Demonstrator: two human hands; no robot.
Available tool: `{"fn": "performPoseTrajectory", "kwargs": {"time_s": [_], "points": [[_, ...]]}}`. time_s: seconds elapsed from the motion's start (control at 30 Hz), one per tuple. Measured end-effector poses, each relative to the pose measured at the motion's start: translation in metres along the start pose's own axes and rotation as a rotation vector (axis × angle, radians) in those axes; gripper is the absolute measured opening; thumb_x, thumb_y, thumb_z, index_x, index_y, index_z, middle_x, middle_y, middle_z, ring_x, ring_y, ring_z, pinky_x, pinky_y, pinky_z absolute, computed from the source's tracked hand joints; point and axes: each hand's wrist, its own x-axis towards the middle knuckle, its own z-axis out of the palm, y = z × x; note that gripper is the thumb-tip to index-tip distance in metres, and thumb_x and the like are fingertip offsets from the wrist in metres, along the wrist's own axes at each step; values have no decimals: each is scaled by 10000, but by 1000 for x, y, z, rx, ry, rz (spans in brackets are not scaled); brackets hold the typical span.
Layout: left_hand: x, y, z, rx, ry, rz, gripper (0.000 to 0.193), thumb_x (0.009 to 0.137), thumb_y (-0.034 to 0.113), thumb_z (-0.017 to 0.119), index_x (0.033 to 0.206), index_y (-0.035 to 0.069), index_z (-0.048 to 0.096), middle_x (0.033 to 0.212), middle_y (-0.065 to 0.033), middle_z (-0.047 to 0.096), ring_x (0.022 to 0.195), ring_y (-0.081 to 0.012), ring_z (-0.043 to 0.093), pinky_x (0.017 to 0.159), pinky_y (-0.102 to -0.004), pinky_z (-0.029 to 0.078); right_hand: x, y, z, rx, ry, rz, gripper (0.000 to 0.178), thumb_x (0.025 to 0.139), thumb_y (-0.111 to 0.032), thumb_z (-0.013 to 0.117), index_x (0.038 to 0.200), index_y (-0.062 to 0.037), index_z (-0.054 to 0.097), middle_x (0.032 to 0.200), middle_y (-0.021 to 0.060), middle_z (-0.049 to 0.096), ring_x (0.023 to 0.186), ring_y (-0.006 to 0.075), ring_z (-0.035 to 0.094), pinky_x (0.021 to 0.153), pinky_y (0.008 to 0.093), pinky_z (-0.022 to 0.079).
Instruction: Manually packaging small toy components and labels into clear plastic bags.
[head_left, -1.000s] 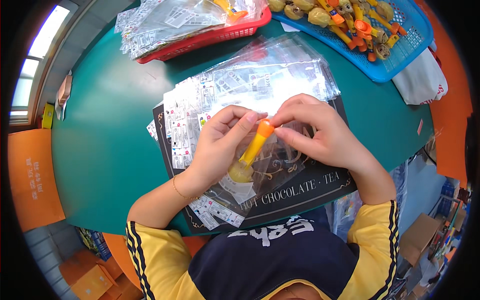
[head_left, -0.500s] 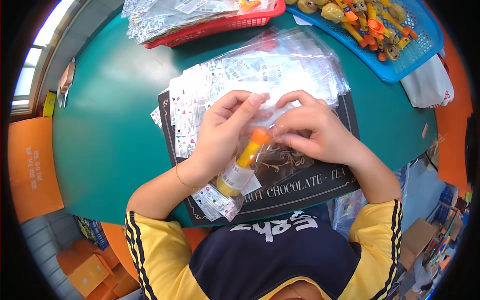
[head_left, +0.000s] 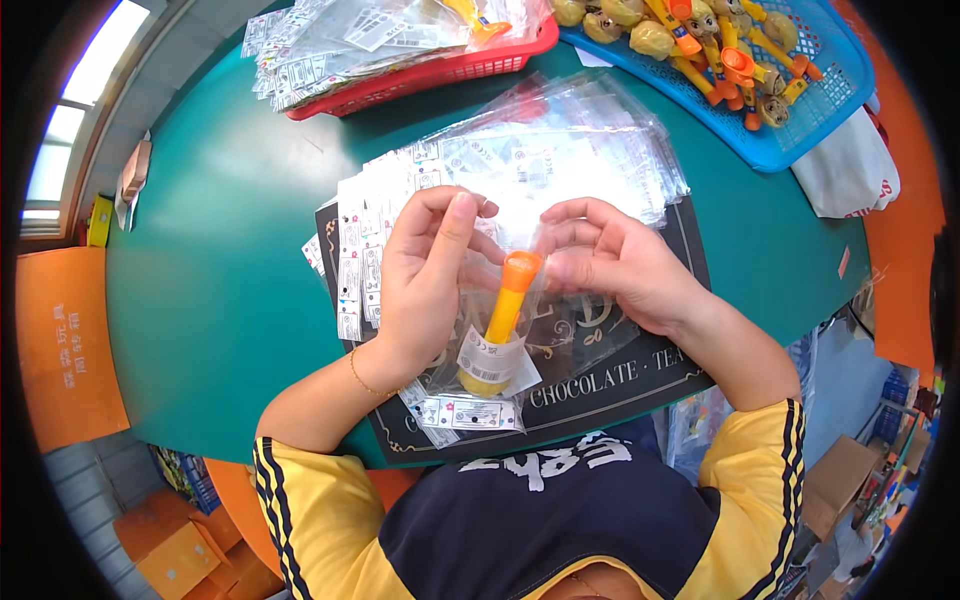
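Note:
A yellow toy stick [head_left: 507,312] with an orange end lies inside a clear plastic bag [head_left: 560,335], its orange end toward the bag's far edge. A white barcode label [head_left: 492,358] wraps the toy's thicker near end. My left hand [head_left: 425,275] is at the bag's left side, thumb and fingers closed on its thin film. On the right, my right hand [head_left: 635,262] pinches the bag's film beside the orange end. Under the bag is a black printed placemat [head_left: 650,372]. A fanned stack of clear bags with printed headers [head_left: 395,190] lies just beyond my hands.
At the far left a red basket [head_left: 430,78] holds filled bags. A blue basket [head_left: 800,140] at the far right is heaped with yellow and orange toys. A white bag [head_left: 850,175] sits beside it. Orange boxes [head_left: 70,350] stand past the green table's [head_left: 220,270] left edge.
The toy in its bag has turned more upright, its labelled end swinging to the right. My left hand has moved slightly left, and the gap between my hands is wider.

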Motion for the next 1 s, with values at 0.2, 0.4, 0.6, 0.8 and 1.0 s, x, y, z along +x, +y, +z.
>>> {"fn": "performPoseTrajectory", "kwargs": {"time_s": [0.2,0.4,0.6,0.8,1.0], "points": [[-3,1,2,-46,29,33,183,956,199,456,1036,35,470,1035,-102,541,759,-131,606,588,-255,552,-1,-2,-2,192,70,90,307,834,-99,645,1105,-29,520,976,46,585,809,87,590,717,212,497],[-4,-2,1,-43,4,37,191,952,201,465,1059,43,459,1041,-88,541,802,-133,600,642,-264,545,-2,2,1,58,88,36,112,840,-99,643,915,-47,579,851,14,603,776,81,593,706,199,491],[-4,9,7,-71,-35,-189,239,907,179,554,1067,15,488,998,-79,560,793,-108,589,709,-239,498,1,8,-6,-38,102,-219,83,869,-69,596,908,-38,530,917,38,590,829,76,577,749,206,474],[-3,5,-1,-45,-122,-276,164,895,122,574,989,-7,536,876,-43,597,775,-94,590,697,-238,504,3,10,-8,-7,102,-263,93,879,-57,570,933,-34,498,939,43,583,844,78,566,790,215,458],[-5,1,0,-84,-87,-195,152,914,121,542,1005,4,512,969,-77,587,839,-120,603,747,-260,525,0,0,-2,190,149,-86,189,857,-42,589,1032,-27,523,960,37,594,887,102,582,800,226,465]]}}
